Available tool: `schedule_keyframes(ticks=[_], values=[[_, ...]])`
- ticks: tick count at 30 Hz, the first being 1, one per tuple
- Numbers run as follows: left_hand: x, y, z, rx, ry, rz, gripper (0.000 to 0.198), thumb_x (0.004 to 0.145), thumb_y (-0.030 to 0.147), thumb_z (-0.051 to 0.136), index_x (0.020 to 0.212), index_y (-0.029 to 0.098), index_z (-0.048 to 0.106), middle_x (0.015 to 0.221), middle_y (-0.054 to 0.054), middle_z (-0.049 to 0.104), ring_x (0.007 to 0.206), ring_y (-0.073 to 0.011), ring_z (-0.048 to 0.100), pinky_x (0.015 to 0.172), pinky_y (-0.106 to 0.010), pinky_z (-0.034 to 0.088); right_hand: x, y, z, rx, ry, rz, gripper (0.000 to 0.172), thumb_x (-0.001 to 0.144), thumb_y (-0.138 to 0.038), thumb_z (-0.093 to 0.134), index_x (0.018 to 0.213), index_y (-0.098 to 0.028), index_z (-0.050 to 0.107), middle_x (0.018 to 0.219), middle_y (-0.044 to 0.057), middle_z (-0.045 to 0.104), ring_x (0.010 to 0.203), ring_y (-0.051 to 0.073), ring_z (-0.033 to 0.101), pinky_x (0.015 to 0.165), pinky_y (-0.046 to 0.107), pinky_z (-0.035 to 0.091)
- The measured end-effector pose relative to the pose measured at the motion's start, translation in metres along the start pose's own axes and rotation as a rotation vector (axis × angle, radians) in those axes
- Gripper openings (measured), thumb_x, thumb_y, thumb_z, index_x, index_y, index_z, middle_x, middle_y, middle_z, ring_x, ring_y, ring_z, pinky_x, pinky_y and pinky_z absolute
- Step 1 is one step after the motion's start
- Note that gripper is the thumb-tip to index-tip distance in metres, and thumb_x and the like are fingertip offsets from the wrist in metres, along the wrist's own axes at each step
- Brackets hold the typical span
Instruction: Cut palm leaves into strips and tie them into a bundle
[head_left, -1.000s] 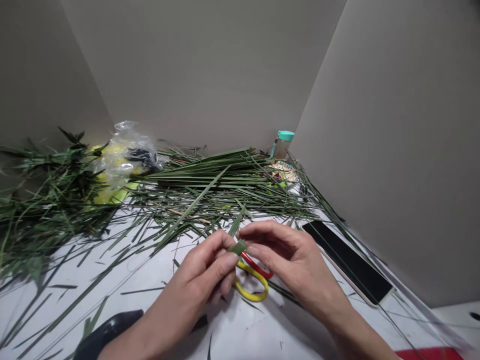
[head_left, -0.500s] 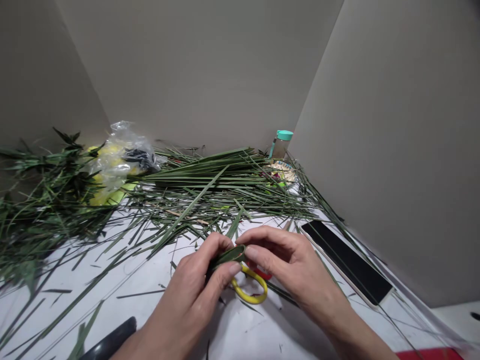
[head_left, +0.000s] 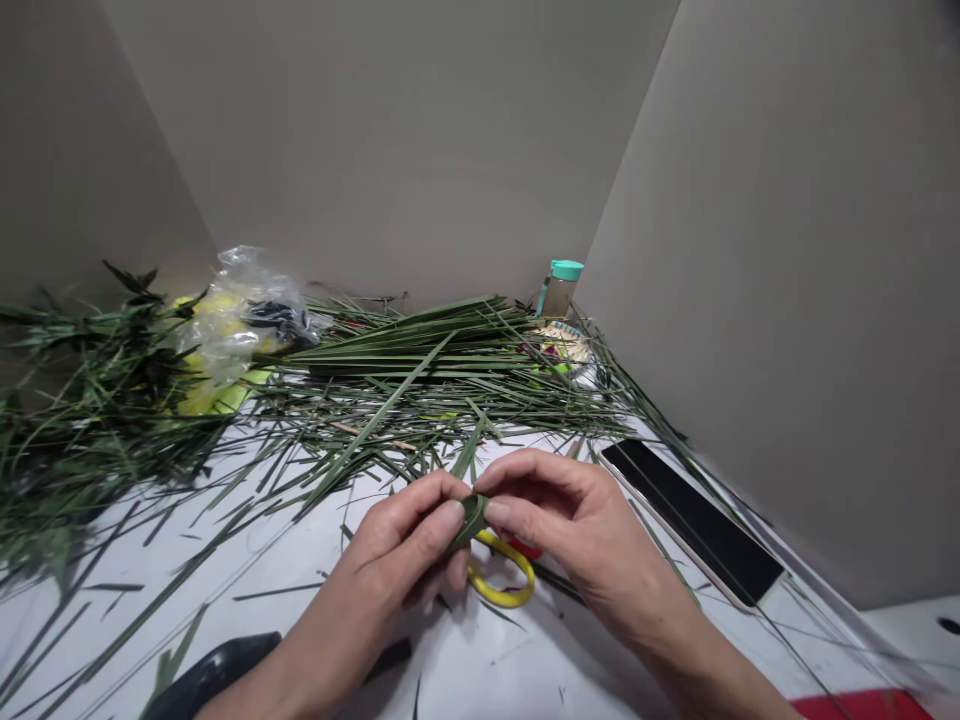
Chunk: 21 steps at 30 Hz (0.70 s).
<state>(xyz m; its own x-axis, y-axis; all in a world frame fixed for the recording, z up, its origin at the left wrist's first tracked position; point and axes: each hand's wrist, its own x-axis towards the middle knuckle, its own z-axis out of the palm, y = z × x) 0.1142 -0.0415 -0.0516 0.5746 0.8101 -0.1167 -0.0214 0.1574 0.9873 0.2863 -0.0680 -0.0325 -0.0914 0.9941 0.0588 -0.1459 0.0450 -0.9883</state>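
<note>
Pinching a folded leaf strip (head_left: 471, 520) between both hands, above the scissors (head_left: 504, 572), not touching them. Left hand (head_left: 390, 560): fingers (head_left: 448, 517) clamped on the strip's lower side, palm turned inward, forearm in from bottom left. Right hand (head_left: 574, 530): fingers (head_left: 496, 513) together, tips pressed on the strip's right side, forearm in from bottom right. Scissors have yellow and red handles and lie on the white surface (head_left: 487, 665). Phone (head_left: 694, 510) sits right of the right hand. Loose leaves (head_left: 405, 350) spread behind the hands. Plastic bag (head_left: 251, 320) at back left, bottle (head_left: 561, 288) with teal cap at back right.
</note>
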Motion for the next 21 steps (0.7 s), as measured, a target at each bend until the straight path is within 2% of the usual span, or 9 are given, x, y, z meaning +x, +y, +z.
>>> schedule_keyframes(ticks=[3, 7, 10, 14, 17, 21], values=[[0.0022, -0.0007, -0.0006, 0.006, 0.020, 0.012, 0.031, 0.091, 0.047, 0.055, 0.077, 0.019, 0.058, 0.054, 0.005, 0.053, 0.046, -0.0076, 0.034, 0.046, -0.022, 0.024, 0.0004, 0.0003, -0.0009, 0.026, -0.016, 0.007, 0.009, 0.076, -0.025, 0.080, 0.081, -0.020, 0.074, 0.063, -0.006, 0.060, 0.057, 0.006, 0.049, 0.060, 0.017, 0.044], [0.0016, -0.0032, -0.0011, -0.047, 0.018, -0.034, 0.029, 0.089, 0.048, 0.057, 0.080, 0.020, 0.058, 0.055, 0.005, 0.055, 0.044, -0.0077, 0.036, 0.045, -0.021, 0.026, 0.0005, 0.0010, -0.0008, 0.039, -0.023, 0.004, 0.006, 0.078, -0.022, 0.078, 0.082, -0.020, 0.074, 0.063, -0.007, 0.059, 0.057, 0.005, 0.049, 0.058, 0.015, 0.043], [0.0001, -0.0033, -0.0012, 0.130, 0.072, 0.041, 0.027, 0.090, 0.046, 0.057, 0.079, 0.022, 0.060, 0.061, 0.004, 0.055, 0.055, -0.0111, 0.047, 0.054, -0.023, 0.036, 0.0005, 0.0017, 0.0005, 0.057, -0.026, 0.009, 0.006, 0.078, -0.021, 0.078, 0.081, -0.019, 0.074, 0.065, -0.007, 0.061, 0.058, 0.004, 0.050, 0.056, 0.014, 0.042], [-0.0008, 0.0011, -0.0005, 0.285, 0.126, 0.133, 0.028, 0.090, 0.040, 0.055, 0.071, 0.021, 0.062, 0.067, 0.003, 0.057, 0.066, -0.0139, 0.051, 0.063, -0.023, 0.039, -0.0001, 0.0020, 0.0015, 0.065, -0.042, 0.021, 0.006, 0.078, -0.020, 0.077, 0.083, -0.020, 0.074, 0.069, -0.006, 0.064, 0.061, 0.004, 0.054, 0.058, 0.013, 0.044], [-0.0002, 0.0040, 0.0008, 0.196, 0.133, 0.130, 0.024, 0.086, 0.036, 0.060, 0.068, 0.021, 0.063, 0.066, 0.003, 0.057, 0.066, -0.0138, 0.051, 0.061, -0.023, 0.039, -0.0011, 0.0009, 0.0005, -0.058, -0.030, -0.048, 0.007, 0.083, -0.017, 0.070, 0.086, -0.022, 0.075, 0.078, -0.004, 0.067, 0.069, 0.007, 0.060, 0.063, 0.015, 0.047], [0.0007, 0.0030, 0.0026, 0.060, 0.095, 0.064, 0.029, 0.084, 0.038, 0.058, 0.062, 0.019, 0.059, 0.062, 0.001, 0.055, 0.062, -0.0144, 0.050, 0.061, -0.025, 0.039, -0.0022, 0.0002, 0.0007, -0.239, 0.010, -0.173, 0.012, 0.082, -0.015, 0.067, 0.088, -0.022, 0.075, 0.085, -0.001, 0.069, 0.079, 0.012, 0.064, 0.073, 0.022, 0.049]])
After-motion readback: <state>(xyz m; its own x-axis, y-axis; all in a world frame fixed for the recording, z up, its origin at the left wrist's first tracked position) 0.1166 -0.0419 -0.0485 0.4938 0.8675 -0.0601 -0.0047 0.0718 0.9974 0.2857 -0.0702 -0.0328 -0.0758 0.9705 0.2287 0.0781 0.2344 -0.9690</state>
